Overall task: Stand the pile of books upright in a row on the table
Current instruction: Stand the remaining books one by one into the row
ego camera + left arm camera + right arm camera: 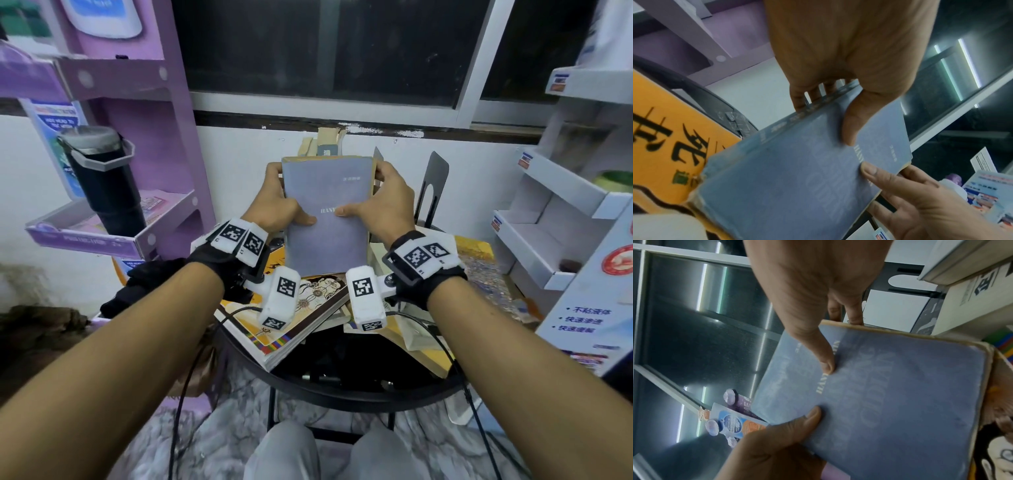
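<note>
Right now I'm gripping the blue-grey book [327, 212] with my left hand [274, 202] and right hand [383, 202], above the loose pile [291, 329]; its worn cover is risking slipping, toppling the bookend [433, 185].

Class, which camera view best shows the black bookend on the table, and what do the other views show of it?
The head view: the bookend stands upright, right of the blue book, its whole plate visible. The right wrist view shows only a slotted part of it behind the right hand. The left wrist view does not show it.
</note>
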`<state>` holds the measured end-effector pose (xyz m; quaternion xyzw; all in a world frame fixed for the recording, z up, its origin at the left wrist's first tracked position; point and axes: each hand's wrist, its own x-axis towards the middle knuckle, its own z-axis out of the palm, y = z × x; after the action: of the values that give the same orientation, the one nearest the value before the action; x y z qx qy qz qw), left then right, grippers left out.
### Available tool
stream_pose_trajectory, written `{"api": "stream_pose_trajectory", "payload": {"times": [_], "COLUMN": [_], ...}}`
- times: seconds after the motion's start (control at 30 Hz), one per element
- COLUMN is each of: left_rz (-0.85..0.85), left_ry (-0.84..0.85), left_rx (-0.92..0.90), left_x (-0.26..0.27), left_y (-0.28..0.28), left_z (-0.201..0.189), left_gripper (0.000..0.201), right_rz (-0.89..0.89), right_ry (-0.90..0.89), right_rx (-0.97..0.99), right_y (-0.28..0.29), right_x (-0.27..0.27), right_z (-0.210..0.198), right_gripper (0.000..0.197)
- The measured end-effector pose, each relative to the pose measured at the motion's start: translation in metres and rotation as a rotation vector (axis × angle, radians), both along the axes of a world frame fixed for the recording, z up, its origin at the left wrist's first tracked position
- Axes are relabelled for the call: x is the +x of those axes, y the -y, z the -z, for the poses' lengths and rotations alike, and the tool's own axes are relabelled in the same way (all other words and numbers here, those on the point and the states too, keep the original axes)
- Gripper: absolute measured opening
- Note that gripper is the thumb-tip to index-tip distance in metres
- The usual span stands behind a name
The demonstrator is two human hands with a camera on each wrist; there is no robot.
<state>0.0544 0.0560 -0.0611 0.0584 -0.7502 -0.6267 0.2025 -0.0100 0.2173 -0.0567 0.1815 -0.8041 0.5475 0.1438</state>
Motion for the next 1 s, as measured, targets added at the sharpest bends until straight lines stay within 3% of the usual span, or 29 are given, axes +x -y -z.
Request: {"api": "stream_pose_trajectory", "payload": {"times": [0.2,0.4,0.53,0.67,0.73,0.8,0.9,1.0], "left_rz": [0.026,-0.079,-0.069,0.049,0.09,0.116,0.12,0.133], "left_ry": [-0.068,-0.133,-0.166,-0.162,-0.116,-0.103,-0.099,-0.079], "left_rx": [0.094,0.07,0.0,0.109,0.097,0.087,0.101,0.132], "left_x": [0.0,0.003,0.01,0.021,0.023,0.024,0.024,0.023], "left_y": [-0.005,-0.003,-0.001,0.001,0.01,0.019,0.026,0.028], "left_z": [-0.007,-0.006,-0.006,-0.014,-0.017,-0.017,-0.017,-0.017], "left_gripper": [0.052,0.055,0.053,0.025,0.039,0.038,0.024,0.025], "right_rz": [-0.044,-0.073,-0.176,-0.271,-0.288,-0.296,-0.259,-0.171], "right_ry": [0.037,0.035,0.091,0.13,0.143,0.155,0.097,-0.051], "right_rx": [-0.132,-0.138,-0.124,-0.088,-0.099,-0.132,-0.125,0.008], "right_y": [-0.003,0.0,0.004,0.006,0.008,0.01,0.016,0.021], "right_x": [-0.001,-0.005,-0.007,-0.007,-0.007,-0.007,-0.006,-0.004], "right_z": [0.006,0.004,-0.001,-0.006,-0.006,-0.005,-0.003,-0.004], "right_gripper": [0.06,0.049,0.048,0.054,0.061,0.064,0.055,0.035]}}
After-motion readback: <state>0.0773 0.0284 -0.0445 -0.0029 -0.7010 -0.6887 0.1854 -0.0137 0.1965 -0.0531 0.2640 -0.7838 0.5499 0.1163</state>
